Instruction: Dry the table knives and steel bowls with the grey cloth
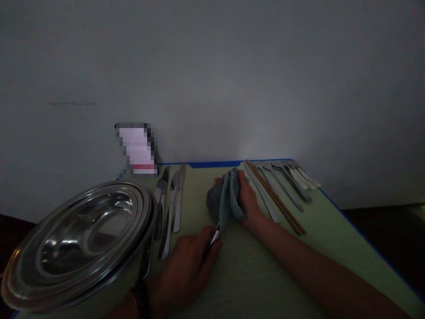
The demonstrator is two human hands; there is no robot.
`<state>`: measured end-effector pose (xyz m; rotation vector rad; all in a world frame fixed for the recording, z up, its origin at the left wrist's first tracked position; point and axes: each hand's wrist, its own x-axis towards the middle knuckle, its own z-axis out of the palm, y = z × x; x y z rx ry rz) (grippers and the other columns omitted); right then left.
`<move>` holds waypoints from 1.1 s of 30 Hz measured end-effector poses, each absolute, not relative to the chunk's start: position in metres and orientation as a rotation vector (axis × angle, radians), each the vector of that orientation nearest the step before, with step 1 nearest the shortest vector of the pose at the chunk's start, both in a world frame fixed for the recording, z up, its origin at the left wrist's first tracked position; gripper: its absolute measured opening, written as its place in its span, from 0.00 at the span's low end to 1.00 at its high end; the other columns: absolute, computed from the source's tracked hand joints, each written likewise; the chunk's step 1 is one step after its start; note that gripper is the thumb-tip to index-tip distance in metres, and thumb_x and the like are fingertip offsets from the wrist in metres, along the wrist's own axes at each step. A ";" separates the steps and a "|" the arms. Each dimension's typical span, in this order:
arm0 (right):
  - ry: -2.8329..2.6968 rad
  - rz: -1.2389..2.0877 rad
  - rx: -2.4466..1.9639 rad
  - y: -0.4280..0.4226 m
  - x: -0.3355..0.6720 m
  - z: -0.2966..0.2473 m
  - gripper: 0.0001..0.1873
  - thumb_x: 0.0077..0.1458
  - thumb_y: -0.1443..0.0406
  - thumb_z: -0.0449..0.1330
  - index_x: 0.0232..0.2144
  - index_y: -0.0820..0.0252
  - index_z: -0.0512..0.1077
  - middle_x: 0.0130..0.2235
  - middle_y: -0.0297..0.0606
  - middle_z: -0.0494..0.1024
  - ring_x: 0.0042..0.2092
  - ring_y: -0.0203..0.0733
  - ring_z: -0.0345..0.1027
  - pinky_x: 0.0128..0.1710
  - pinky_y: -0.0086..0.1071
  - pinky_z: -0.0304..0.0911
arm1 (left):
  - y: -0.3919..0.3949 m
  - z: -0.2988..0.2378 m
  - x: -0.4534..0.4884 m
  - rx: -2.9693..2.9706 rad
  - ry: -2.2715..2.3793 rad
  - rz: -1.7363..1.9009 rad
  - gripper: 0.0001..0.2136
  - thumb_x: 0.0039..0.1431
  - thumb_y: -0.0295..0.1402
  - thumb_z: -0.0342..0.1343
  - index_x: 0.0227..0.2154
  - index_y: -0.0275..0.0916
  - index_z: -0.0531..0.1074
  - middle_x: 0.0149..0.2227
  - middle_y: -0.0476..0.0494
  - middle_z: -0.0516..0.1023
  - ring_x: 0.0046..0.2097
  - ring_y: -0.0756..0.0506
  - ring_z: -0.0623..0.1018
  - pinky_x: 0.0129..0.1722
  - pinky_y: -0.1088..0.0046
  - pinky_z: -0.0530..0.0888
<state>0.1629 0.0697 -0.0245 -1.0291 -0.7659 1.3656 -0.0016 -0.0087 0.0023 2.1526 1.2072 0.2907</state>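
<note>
A slim, shiny piece of metal cutlery has its handle in my left hand, the fingers closed round it. Its far end disappears into a folded grey-blue cloth, so its kind is hidden. My right hand is closed on the cloth from the right, around the covered end. Left of my hands lie several metal knives. To the right, another knife and a pair of wooden chopsticks are laid out side by side.
A stack of round, divided metal plates stands at the left. Beyond it a phone with a blurred screen leans on the wall. Metal spoons and white-handled cutlery lie at the far right. The green table has blue edges.
</note>
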 end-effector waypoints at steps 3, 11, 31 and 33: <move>-0.684 1.288 -1.102 0.067 0.165 -0.018 0.31 0.51 0.40 0.47 0.30 0.58 0.75 0.33 0.46 0.80 0.41 0.51 0.74 0.39 0.40 0.69 | -0.011 0.002 -0.001 2.203 1.181 0.230 0.11 0.65 0.36 0.38 0.37 0.40 0.65 0.33 0.43 0.77 0.34 0.42 0.77 0.34 0.69 0.69; -0.956 1.174 -1.236 0.061 0.159 -0.013 0.22 0.46 0.46 0.58 0.25 0.58 0.73 0.27 0.41 0.80 0.32 0.47 0.75 0.34 0.36 0.67 | -0.007 0.003 0.000 2.101 1.200 0.280 0.10 0.65 0.35 0.39 0.40 0.40 0.64 0.33 0.44 0.77 0.34 0.43 0.77 0.34 0.70 0.69; -0.697 1.220 -1.141 0.066 0.162 -0.016 0.20 0.36 0.53 0.66 0.30 0.60 0.72 0.29 0.32 0.77 0.31 0.38 0.69 0.33 0.31 0.62 | -0.004 0.009 -0.002 1.847 1.169 0.515 0.11 0.64 0.39 0.41 0.40 0.41 0.65 0.37 0.46 0.74 0.39 0.45 0.74 0.41 0.73 0.69; -0.640 1.227 -1.101 0.067 0.162 -0.017 0.20 0.38 0.50 0.64 0.29 0.59 0.72 0.28 0.32 0.77 0.32 0.39 0.69 0.34 0.32 0.62 | -0.005 0.008 -0.002 1.846 1.191 0.506 0.12 0.64 0.40 0.41 0.40 0.41 0.65 0.37 0.46 0.74 0.40 0.45 0.74 0.41 0.72 0.69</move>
